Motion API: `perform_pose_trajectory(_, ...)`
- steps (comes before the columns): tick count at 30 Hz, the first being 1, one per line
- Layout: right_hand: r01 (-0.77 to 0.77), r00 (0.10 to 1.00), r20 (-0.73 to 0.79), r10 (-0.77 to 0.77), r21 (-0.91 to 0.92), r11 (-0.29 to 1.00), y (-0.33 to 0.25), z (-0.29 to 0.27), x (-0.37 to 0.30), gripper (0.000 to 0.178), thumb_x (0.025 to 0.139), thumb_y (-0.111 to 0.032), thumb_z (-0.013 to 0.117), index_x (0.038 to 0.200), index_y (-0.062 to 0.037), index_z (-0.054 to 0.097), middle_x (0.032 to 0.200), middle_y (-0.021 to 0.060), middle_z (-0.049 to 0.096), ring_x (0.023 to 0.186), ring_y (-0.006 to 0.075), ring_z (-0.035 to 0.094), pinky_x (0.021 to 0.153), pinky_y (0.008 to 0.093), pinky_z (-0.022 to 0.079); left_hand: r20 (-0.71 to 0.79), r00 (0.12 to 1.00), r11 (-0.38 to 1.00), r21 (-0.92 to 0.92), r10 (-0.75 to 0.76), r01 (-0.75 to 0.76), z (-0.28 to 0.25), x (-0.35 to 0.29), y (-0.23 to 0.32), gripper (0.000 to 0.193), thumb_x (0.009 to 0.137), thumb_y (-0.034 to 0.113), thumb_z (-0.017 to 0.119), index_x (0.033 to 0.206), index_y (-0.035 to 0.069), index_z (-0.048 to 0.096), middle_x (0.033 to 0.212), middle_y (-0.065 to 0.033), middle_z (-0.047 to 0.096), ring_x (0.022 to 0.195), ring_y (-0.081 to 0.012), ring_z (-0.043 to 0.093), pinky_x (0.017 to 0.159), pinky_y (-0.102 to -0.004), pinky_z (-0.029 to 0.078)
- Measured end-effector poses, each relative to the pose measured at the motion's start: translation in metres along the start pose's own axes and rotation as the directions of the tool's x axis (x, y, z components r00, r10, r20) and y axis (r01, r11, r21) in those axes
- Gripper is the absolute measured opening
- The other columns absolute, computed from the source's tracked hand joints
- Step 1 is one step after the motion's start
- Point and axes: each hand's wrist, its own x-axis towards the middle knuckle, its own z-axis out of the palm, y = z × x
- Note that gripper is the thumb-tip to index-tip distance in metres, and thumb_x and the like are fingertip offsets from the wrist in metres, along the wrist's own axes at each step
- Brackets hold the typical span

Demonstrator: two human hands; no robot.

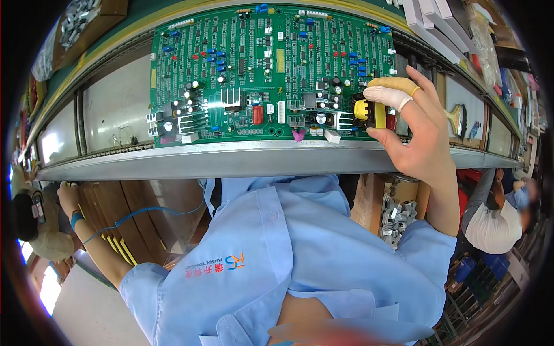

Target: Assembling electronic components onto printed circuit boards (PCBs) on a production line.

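Observation:
A large green circuit board [254, 81] full of small parts lies on the rail line in front of me. Over its right end my right hand [418, 124] is closed, with thumb and fingers around a black and yellow transformer [362, 109] at the board's near right corner. Pale rubber finger cots [388, 97] cover some of its fingers. Out at the far left, my left hand [69, 197] has its fingers curled beside brown cardboard dividers [112, 210] with yellow pieces. What those fingers hold is too small to make out. A blue wrist strap [76, 218] circles that wrist.
A metal rail [242, 161] runs along the board's near side. A blue coiled cord [150, 209] trails from my left wrist. A box of metal parts [398, 222] stands below the rail, right. A brush [457, 120] lies right of my right hand. Other people sit at both sides.

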Motion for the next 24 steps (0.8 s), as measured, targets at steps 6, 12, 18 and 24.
perform_pose_trajectory(6, 0.026, 1.0, 0.007, -0.026, 0.003, 1.0, 0.0, 0.0, -0.001, 0.047, 0.058, -0.006, 0.076, 0.104, -0.0071, 0.065, 0.101, 0.0098, 0.063, 0.092, 0.0258, 0.059, 0.098, 0.0479, 0.039, -0.096, 0.99, 0.982, -0.17, -0.103, 0.086, -0.051, 0.016, -0.075, 0.033, 0.081, 0.027, 0.058, 0.102, 0.001, 0.064, 0.089, -0.0246, 0.065, 0.09, -0.0436, 0.06, 0.078, -0.0469, 0.048)
perform_pose_trajectory(12, 0.019, 0.999, 0.029, -0.018, -0.029, 0.999, -0.003, 0.003, 0.002, 0.047, 0.058, -0.005, 0.076, 0.104, -0.0057, 0.064, 0.099, 0.0097, 0.062, 0.092, 0.0266, 0.058, 0.098, 0.047, 0.041, -0.136, 0.991, 0.952, -0.303, 0.004, -0.046, -0.089, 0.011, -0.037, 0.031, 0.09, 0.021, 0.058, 0.114, 0.001, 0.058, 0.094, -0.0111, 0.066, 0.082, -0.017, 0.061, 0.062, -0.0273, 0.048)
perform_pose_trajectory(18, 0.019, 0.994, 0.11, -0.019, 0.002, 1.0, 0.0, -0.002, 0.013, 0.048, 0.058, -0.002, 0.075, 0.104, -0.0035, 0.061, 0.096, 0.0117, 0.059, 0.091, 0.0305, 0.057, 0.089, 0.0423, 0.045, 0.107, 0.991, -0.097, -0.99, -0.078, 0.099, -0.109, 0.041, -0.011, 0.035, 0.092, 0.013, 0.052, 0.124, -0.002, 0.051, 0.12, -0.0126, 0.057, 0.105, -0.0205, 0.056, 0.082, -0.0262, 0.047)
perform_pose_trajectory(24, -0.004, 0.992, 0.128, 0.0, 0.035, 0.999, -0.002, -0.003, 0.011, 0.047, 0.058, -0.002, 0.074, 0.103, -0.002, 0.061, 0.095, 0.0118, 0.059, 0.09, 0.0322, 0.057, 0.08, 0.0379, 0.048, 0.083, 0.915, -0.439, -0.858, 0.395, 0.267, -0.164, 0.026, 0.112, 0.042, 0.094, 0.014, 0.046, 0.131, -0.005, 0.044, 0.132, -0.0159, 0.048, 0.115, -0.0242, 0.051, 0.098, -0.0318, 0.042)
